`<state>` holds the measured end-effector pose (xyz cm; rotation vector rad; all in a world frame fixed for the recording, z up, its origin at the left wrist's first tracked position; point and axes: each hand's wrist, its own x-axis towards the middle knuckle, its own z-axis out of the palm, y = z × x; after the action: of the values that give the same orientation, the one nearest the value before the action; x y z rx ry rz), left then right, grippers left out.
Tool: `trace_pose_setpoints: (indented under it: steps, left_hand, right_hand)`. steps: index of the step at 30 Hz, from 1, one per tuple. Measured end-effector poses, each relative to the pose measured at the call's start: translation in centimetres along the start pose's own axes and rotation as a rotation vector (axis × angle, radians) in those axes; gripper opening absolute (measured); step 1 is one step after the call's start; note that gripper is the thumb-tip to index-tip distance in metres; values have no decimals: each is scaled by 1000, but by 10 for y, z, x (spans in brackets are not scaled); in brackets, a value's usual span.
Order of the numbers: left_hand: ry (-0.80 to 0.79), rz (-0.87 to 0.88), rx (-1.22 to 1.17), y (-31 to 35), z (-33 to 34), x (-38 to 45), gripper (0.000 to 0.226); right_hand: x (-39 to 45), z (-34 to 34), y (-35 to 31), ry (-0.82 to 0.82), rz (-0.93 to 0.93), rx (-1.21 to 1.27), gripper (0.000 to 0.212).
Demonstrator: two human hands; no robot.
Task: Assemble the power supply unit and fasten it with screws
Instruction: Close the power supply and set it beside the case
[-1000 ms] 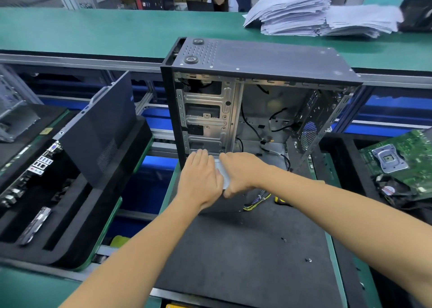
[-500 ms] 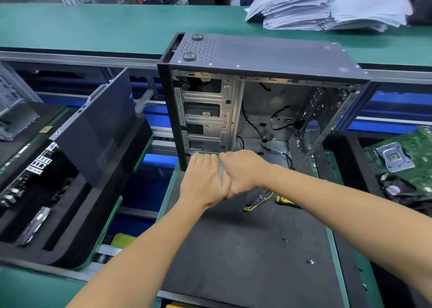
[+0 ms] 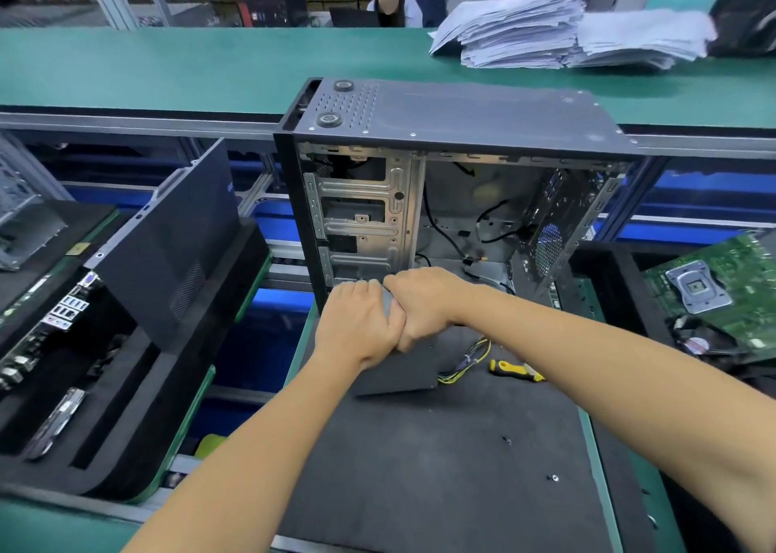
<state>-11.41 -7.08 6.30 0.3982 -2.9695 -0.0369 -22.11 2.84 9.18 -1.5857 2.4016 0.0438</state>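
Note:
An open black computer case [image 3: 462, 107] stands upright on a black mat [image 3: 441, 468], its metal inside facing me. The grey power supply unit [image 3: 401, 370] lies at the case's lower opening, with its yellow and black wires [image 3: 466, 361] trailing to the right. My left hand [image 3: 357, 328] and my right hand [image 3: 426, 305] grip the unit's far end side by side, fingers curled over it and knuckles touching. The hands hide that end of the unit. Two small screws [image 3: 507, 440] lie loose on the mat near my right forearm.
A yellow and black screwdriver [image 3: 514, 370] lies on the mat right of the wires. A black side panel [image 3: 168, 250] leans in the foam tray at left. A green motherboard [image 3: 722, 288] sits at right. Paper stacks [image 3: 546, 36] lie on the green bench behind.
My hands have closed together over the unit's far end, covering the light grey strip seen between them earlier. My right hand has curled into a tighter grip.

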Motion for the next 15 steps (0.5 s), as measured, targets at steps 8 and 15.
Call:
trace_pose_setpoints:
  steps: [8,15]
  left_hand:
    - [-232,-152,-220,4,-1,10,44]
    - [-335,-332,-360,-10,10,24,59]
  right_hand:
    - [21,-23,9,-403,-31,316,41]
    - [29,-19,13,-401,-15,430,34]
